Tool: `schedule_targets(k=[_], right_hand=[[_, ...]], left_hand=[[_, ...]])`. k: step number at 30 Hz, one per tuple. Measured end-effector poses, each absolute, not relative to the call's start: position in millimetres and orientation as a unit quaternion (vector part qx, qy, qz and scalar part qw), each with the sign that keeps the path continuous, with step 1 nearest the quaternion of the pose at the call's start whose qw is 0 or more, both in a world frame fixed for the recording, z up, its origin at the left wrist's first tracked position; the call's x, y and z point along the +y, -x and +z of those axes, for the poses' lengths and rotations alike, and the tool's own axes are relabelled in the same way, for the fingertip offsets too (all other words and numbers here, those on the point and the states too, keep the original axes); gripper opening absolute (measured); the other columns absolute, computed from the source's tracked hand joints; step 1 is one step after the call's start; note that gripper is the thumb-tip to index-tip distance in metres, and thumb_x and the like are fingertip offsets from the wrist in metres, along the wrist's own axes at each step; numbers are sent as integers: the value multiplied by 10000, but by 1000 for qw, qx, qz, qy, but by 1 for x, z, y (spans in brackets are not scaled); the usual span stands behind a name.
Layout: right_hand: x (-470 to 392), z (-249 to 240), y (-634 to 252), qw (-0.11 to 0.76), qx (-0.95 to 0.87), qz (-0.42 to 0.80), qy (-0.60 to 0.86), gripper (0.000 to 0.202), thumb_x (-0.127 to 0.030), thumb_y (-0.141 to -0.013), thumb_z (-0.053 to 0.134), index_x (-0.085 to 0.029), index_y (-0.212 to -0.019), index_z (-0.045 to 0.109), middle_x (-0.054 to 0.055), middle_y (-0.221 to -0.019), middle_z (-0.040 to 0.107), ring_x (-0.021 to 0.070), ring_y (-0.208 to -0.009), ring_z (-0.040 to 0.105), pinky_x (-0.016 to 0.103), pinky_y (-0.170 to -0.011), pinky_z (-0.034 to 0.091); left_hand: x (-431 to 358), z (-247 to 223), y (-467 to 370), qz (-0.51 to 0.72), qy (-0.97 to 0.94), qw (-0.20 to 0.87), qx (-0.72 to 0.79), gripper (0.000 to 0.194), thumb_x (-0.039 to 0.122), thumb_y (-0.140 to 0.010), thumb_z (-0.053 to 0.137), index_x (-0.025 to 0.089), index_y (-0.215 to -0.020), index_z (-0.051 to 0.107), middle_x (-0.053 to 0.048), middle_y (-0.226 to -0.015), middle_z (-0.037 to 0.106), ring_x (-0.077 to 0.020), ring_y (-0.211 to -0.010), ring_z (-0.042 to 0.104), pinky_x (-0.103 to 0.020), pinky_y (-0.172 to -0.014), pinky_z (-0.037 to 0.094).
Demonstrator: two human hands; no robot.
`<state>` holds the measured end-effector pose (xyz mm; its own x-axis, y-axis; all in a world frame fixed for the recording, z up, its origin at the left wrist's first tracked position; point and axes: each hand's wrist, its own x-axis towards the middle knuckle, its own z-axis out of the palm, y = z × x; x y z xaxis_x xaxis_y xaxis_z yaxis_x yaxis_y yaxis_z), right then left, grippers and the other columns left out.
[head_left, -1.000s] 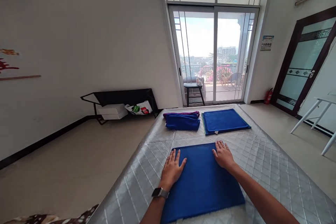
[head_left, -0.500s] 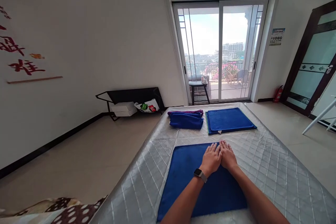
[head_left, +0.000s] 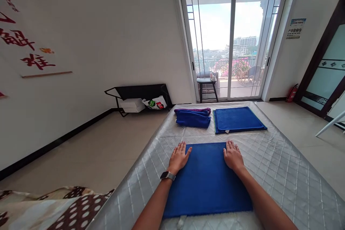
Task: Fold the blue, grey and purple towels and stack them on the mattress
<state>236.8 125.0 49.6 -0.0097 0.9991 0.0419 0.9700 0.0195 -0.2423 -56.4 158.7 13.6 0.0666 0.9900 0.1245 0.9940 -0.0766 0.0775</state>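
Observation:
A blue towel [head_left: 207,183] lies spread flat on the silver quilted mattress cover [head_left: 280,172]. My left hand [head_left: 179,157] rests flat on its far left corner, fingers stretched out and thumb apart; a watch is on that wrist. On the far right corner lies my right hand [head_left: 233,154], also flat with its fingers extended. Past the hands, a flat stack of folded blue towels [head_left: 239,119] sits at the right. To its left is a looser pile of blue cloth [head_left: 193,118] with a purple piece behind it.
Brown polka-dot fabric [head_left: 81,210] shows at the lower left. A tipped black-framed piece of furniture [head_left: 142,92] stands by the wall with white boxes [head_left: 132,105] and a bag. Beyond the bed are a dark stool [head_left: 207,82], sliding glass doors [head_left: 231,43] and a fire extinguisher [head_left: 291,93].
My left hand has moved left from beside the right hand to the towel's far left corner. My right hand stays near the far right corner. The camera view has shifted slightly.

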Motion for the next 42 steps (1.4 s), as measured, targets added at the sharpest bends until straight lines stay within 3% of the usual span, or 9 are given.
schedule_targets(k=[7,12,15,21,26,31,35,40,42], right_hand=[[125,51,-237,104,-707,70,696,598,-319,-998,256,-66,-1536,317,134,-1591,344,195,-1507,212,377,-1212,152],[124,50,-240,92,-716,58,689,588,-308,-1001,264,-69,-1535,316,125,-1609,308,200,-1510,201,380,-1209,158],[124,50,-242,83,-725,53,682,584,-298,-1000,265,-71,-1536,315,119,-1617,286,199,-1510,201,375,-1206,165],[125,52,-240,88,-714,55,692,597,-323,-998,246,-74,-1535,324,121,-1602,319,194,-1506,215,376,-1210,140],[125,53,-238,95,-712,59,693,601,-316,-991,252,-62,-1529,331,128,-1594,333,199,-1505,222,382,-1208,150],[126,51,-239,105,-710,62,693,600,-329,-991,254,-77,-1530,338,119,-1598,327,200,-1503,228,382,-1207,141],[126,51,-239,100,-709,66,695,605,-323,-991,253,-67,-1534,323,125,-1598,327,202,-1505,220,383,-1208,141],[125,53,-240,87,-718,48,689,595,-308,-991,266,-56,-1526,334,147,-1580,365,201,-1502,229,382,-1201,158],[124,55,-240,80,-721,44,687,591,-301,-988,275,-57,-1521,346,151,-1575,375,203,-1500,235,380,-1199,165]], left_hand=[[152,37,19,-93,742,49,-662,713,524,-1019,187,18,-1472,405,-202,-1559,374,-288,-1469,310,-443,-1202,271],[128,34,-82,-154,850,36,-503,613,494,-1035,207,130,-1453,470,-144,-1534,447,-234,-1448,360,-404,-1181,324],[125,26,-112,-149,860,12,-488,570,485,-1039,223,184,-1454,472,-119,-1526,465,-227,-1439,377,-426,-1174,335],[140,29,-46,-146,796,18,-588,472,485,-1021,392,229,-1394,527,-120,-1488,504,-264,-1365,464,-487,-1142,365],[143,40,8,-153,771,36,-618,408,398,-937,627,192,-1285,572,-94,-1339,571,-275,-1148,595,-506,-959,517],[144,50,12,-160,772,45,-614,396,390,-938,627,185,-1273,577,-90,-1310,584,-267,-1117,608,-485,-930,535],[138,52,-13,-163,789,41,-591,443,432,-948,598,203,-1325,555,-101,-1410,536,-296,-1239,546,-540,-1039,453],[112,35,-74,-163,850,9,-501,586,527,-1033,272,163,-1436,492,-120,-1529,462,-236,-1439,371,-404,-1178,324],[104,27,-87,-166,862,-1,-479,616,525,-1036,218,154,-1466,457,-126,-1540,442,-235,-1452,351,-421,-1187,316]])
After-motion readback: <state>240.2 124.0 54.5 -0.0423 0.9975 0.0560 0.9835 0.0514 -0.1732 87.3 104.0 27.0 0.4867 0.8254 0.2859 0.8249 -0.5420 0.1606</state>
